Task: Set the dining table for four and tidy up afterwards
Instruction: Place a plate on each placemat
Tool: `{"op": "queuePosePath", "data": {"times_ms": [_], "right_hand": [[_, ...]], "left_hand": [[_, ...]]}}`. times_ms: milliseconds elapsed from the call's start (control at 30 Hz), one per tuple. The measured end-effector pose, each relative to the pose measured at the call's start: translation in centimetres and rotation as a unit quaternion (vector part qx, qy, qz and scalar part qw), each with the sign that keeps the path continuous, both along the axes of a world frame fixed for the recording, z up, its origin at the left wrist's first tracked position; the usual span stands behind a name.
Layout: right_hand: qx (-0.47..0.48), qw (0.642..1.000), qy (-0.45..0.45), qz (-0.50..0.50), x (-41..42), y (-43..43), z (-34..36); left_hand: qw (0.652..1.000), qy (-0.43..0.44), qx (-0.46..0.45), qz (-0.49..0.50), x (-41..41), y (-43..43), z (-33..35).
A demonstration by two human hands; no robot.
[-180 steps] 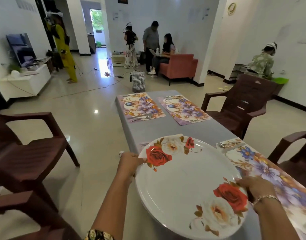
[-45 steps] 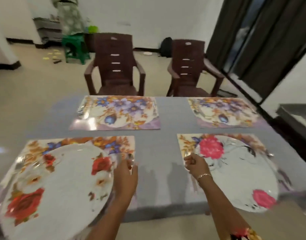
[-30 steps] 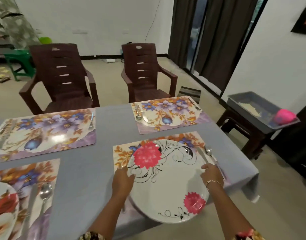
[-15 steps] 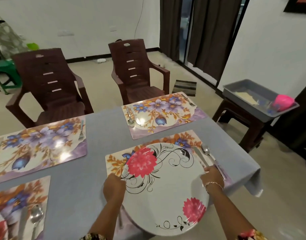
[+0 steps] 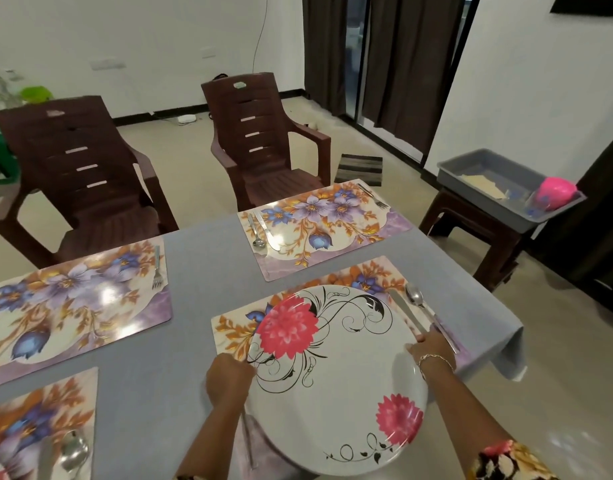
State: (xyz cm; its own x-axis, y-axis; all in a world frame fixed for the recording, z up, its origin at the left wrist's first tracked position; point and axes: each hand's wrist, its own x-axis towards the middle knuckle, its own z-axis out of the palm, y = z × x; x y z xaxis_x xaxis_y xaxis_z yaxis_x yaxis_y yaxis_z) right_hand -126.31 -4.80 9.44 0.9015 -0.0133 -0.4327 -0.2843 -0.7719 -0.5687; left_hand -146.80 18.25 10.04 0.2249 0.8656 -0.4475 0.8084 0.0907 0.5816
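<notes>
Head: plate [image 5: 336, 379] (left hand [image 5: 229, 377], right hand [image 5: 433, 346])

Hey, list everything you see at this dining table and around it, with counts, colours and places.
plate: one, white with pink flowers, on near right placemat
placemats: four, floral, on the table
table: one, grey cloth, centre
spoons: three, silver, on three placemats
knives: two clear, silver, beside spoons on right placemats
forks: two clear, silver, on far placemats
chairs: two, brown, behind table
tub: one, grey, on brown stool, right
left hand: one, grips plate's left rim
right hand: one, holds plate's right rim
</notes>
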Motion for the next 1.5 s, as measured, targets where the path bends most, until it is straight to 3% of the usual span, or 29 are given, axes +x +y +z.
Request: {"op": "queuePosePath", "data": {"times_ms": [200,367,600,867,1233,1500], "right_hand": [[-0.01,1.0,0.028,0.0,0.6,0.3,0.1],[0.011,1.0,-0.007,-0.014,1.7,0.4,1.5],[0.1,0.992,-0.064,-0.053,3.4,-3.0,3.4],[0.151,0.967,-0.099,-0.178,8.7,-13.8,5.1],[0.173,0.945,-0.149,-0.234,22.1,-32.7,9.2],[0.247,0.922,-0.14,-0.265,34.1,-36.8,10.8]], "left_hand": [[0.994,-0.068,-0.075,0.033,-0.4,0.8,-0.5],[0.98,-0.162,-0.114,0.035,0.2,1.6,0.9],[0.968,-0.225,-0.092,-0.066,4.6,1.2,4.7],[0.941,-0.279,-0.113,-0.158,15.8,-7.3,7.3],[0.923,-0.278,-0.155,-0.217,34.5,-24.1,6.6],[0.917,-0.313,-0.145,-0.201,47.7,-27.8,6.7]]}}
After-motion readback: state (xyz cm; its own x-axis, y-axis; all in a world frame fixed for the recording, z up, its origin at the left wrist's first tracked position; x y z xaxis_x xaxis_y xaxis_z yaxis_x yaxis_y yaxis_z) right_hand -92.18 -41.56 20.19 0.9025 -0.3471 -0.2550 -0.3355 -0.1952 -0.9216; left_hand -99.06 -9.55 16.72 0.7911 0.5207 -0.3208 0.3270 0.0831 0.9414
